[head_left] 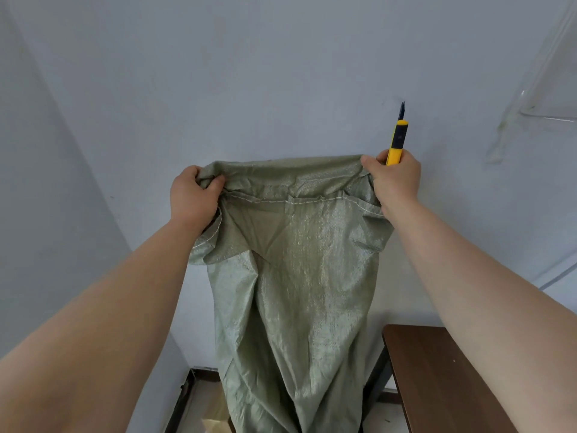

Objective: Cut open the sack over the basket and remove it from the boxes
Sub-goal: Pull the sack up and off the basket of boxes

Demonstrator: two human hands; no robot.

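Observation:
A green woven sack hangs limp in front of me, held up high by its stitched end. My left hand grips the sack's upper left corner. At the upper right corner my right hand holds the sack together with a yellow utility knife, whose blade points up at the wall. Below the sack's left edge a bit of a cardboard box shows; the basket is hidden behind the sack.
A dark brown wooden table stands at the lower right, close to the sack. A white wall is right behind, with a corner wall on the left. A clear plastic sheet hangs at the upper right.

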